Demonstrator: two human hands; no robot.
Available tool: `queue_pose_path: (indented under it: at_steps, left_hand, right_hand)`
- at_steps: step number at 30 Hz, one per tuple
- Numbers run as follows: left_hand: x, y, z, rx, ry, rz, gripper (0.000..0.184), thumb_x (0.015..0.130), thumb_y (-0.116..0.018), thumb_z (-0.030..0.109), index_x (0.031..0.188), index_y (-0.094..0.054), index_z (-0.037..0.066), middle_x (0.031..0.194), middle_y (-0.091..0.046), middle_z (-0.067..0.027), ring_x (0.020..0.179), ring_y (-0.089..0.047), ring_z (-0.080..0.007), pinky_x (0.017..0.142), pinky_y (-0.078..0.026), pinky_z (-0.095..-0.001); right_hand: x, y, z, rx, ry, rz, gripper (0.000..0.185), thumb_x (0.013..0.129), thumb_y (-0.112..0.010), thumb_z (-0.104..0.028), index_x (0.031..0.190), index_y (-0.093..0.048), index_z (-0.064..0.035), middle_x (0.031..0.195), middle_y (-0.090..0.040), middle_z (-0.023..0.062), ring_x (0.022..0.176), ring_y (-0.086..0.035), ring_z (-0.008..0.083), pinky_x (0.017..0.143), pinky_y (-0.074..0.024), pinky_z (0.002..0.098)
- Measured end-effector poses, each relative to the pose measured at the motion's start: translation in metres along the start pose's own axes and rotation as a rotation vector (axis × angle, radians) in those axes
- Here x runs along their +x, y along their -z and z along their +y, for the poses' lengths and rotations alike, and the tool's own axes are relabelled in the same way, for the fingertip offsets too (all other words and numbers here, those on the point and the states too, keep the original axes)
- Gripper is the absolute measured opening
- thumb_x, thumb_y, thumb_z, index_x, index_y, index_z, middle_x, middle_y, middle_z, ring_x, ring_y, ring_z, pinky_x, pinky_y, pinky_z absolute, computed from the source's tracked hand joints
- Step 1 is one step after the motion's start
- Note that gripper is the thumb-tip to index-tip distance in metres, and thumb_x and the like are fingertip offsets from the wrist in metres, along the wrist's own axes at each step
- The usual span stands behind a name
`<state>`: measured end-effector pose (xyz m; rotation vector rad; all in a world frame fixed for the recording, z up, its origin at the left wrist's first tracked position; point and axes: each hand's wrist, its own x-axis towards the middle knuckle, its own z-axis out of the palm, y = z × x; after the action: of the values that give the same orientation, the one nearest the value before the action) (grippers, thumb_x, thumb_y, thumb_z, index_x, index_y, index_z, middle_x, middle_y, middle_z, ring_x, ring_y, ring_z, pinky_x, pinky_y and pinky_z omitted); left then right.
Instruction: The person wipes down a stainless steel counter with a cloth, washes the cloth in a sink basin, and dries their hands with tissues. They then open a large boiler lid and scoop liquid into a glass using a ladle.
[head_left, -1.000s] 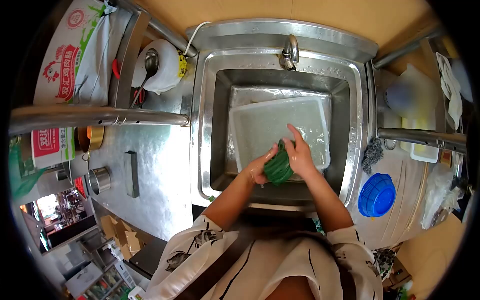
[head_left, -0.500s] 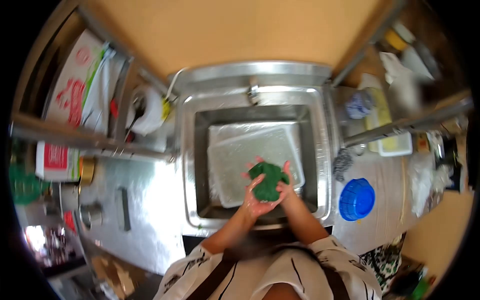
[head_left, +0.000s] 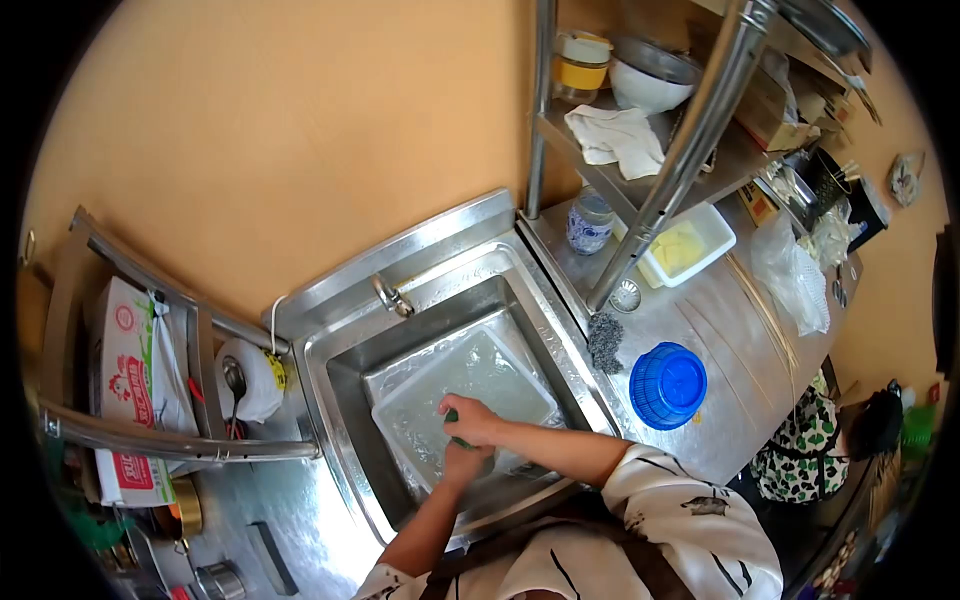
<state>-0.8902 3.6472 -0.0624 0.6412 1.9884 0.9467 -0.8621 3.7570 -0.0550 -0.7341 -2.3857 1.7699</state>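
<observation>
A green cloth point(head_left: 452, 416) is bunched up between my two hands, with only small parts of it showing. My right hand point(head_left: 474, 421) is closed round its upper part. Just below, my left hand point(head_left: 463, 461) grips the lower part, the fingers mostly hidden. Both hands are above a white, see-through rectangular tub point(head_left: 400, 392) of water, which sits askew in the steel sink point(head_left: 350, 352). The tap point(head_left: 392, 297) is at the back rim.
Right of the sink are a steel scrubber point(head_left: 605, 343), a blue basket point(head_left: 668, 386), a patterned jar point(head_left: 590, 222) and a white container point(head_left: 712, 232) under a metal shelf. Left are a shelf with a box point(head_left: 128, 370) and a grey bar point(head_left: 271, 558). Another person point(head_left: 800, 450) is at far right.
The view has turned to the right and tilted. My hands have gone from holding the cloth spread in cupped palms to gripping it tightly, one above the other.
</observation>
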Motion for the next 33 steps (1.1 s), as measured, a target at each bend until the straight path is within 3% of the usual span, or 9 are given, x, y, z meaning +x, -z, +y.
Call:
queue_pose_path:
  at_steps: [5, 9, 11, 13, 18, 23, 24, 26, 33]
  left_hand:
    - [0.014, -0.043, -0.027, 0.123, -0.142, 0.334, 0.037, 0.073, -0.064, 0.023, 0.102, -0.056, 0.000, 0.096, -0.061, -0.0192, 0.091, -0.057, -0.0383, 0.078, -0.044, -0.0412]
    - [0.014, -0.043, -0.060, 0.035, -0.182, 0.273, 0.038, 0.078, -0.058, 0.033, 0.103, -0.054, 0.004, 0.090, -0.057, -0.0205, 0.076, -0.058, -0.0352, 0.061, -0.046, -0.0417]
    - [-0.002, -0.012, -0.010, -1.253, 0.532, -0.418, 0.040, 0.081, -0.056, 0.040, 0.104, -0.052, 0.008, 0.080, -0.055, -0.0125, 0.062, -0.053, -0.0221, 0.050, -0.042, -0.0310]
    - [-0.023, 0.003, 0.041, -1.425, 0.557, -0.410, 0.045, 0.082, -0.053, 0.045, 0.108, -0.049, 0.009, 0.076, -0.048, -0.0060, 0.057, -0.044, -0.0119, 0.047, -0.036, -0.0214]
    - [-0.054, -0.003, 0.100, -2.161, 0.174, -0.878, 0.064, 0.075, -0.061, 0.049, 0.111, -0.041, 0.000, 0.079, -0.045, -0.0037, 0.056, -0.045, -0.0096, 0.046, -0.038, -0.0200]
    - [-0.093, 0.028, 0.131, -1.995, 0.019, -0.784, 0.066, 0.074, -0.065, 0.042, 0.114, -0.037, -0.002, 0.083, -0.041, -0.0038, 0.057, -0.042, -0.0087, 0.046, -0.037, -0.0196]
    - [-0.096, 0.035, 0.130, -1.900, -0.011, -0.847, 0.059, 0.075, -0.063, 0.036, 0.113, -0.038, -0.001, 0.086, -0.042, -0.0041, 0.060, -0.043, -0.0090, 0.048, -0.037, -0.0201]
    - [-0.102, 0.053, 0.129, -1.681, 0.065, -0.794, 0.047, 0.075, -0.064, 0.023, 0.109, -0.041, 0.000, 0.085, -0.046, -0.0042, 0.060, -0.045, -0.0098, 0.048, -0.035, -0.0215]
    - [-0.094, 0.065, 0.117, -1.172, 0.242, -0.379, 0.020, 0.073, -0.062, 0.012, 0.084, -0.050, 0.001, 0.069, -0.048, -0.0060, 0.052, -0.045, -0.0123, 0.043, -0.034, -0.0234]
  right_hand:
    - [0.000, -0.028, 0.035, -0.155, -0.244, 0.227, 0.046, 0.073, -0.059, -0.018, 0.116, -0.044, -0.0069, 0.094, -0.060, 0.0219, 0.093, -0.057, 0.0353, 0.082, -0.0442, 0.0394]
    - [-0.008, 0.001, 0.022, 0.188, -0.389, 0.098, 0.063, 0.078, -0.059, -0.030, 0.131, -0.030, -0.0095, 0.118, -0.049, 0.0212, 0.110, -0.048, 0.0337, 0.086, -0.0432, 0.0407]
    - [-0.008, 0.030, 0.029, 0.484, -0.358, 0.021, 0.071, 0.080, -0.059, -0.037, 0.136, -0.025, -0.0105, 0.127, -0.042, 0.0209, 0.116, -0.043, 0.0339, 0.088, -0.0423, 0.0414]
    - [-0.003, 0.047, 0.054, 1.315, -0.282, -0.376, 0.081, 0.078, -0.057, -0.052, 0.138, -0.020, -0.0118, 0.137, -0.028, 0.0184, 0.124, -0.032, 0.0350, 0.092, -0.0386, 0.0469]
    - [-0.030, 0.042, -0.052, 1.715, 0.091, -0.755, 0.079, 0.079, -0.053, -0.054, 0.137, -0.023, -0.0088, 0.137, -0.031, 0.0167, 0.124, -0.033, 0.0372, 0.098, -0.0343, 0.0469]
    - [-0.034, 0.060, -0.119, 1.592, 0.412, -0.817, 0.040, 0.075, -0.062, -0.027, 0.103, -0.050, -0.0006, 0.094, -0.056, 0.0158, 0.092, -0.055, 0.0293, 0.080, -0.0456, 0.0383]
    - [-0.042, 0.072, -0.134, 1.340, 0.201, -0.690, 0.026, 0.073, -0.063, -0.019, 0.089, -0.051, -0.0017, 0.074, -0.054, 0.0093, 0.073, -0.056, 0.0198, 0.069, -0.0462, 0.0310]
    - [-0.043, 0.076, -0.145, 0.924, 0.096, -0.467, 0.023, 0.075, -0.062, -0.015, 0.092, -0.052, -0.0023, 0.071, -0.057, 0.0067, 0.063, -0.055, 0.0119, 0.057, -0.0454, 0.0221]
    - [-0.036, 0.052, -0.147, 0.511, 0.097, -0.380, 0.017, 0.080, -0.054, -0.006, 0.095, -0.052, 0.0000, 0.066, -0.052, 0.0057, 0.060, -0.051, 0.0117, 0.055, -0.0430, 0.0251]
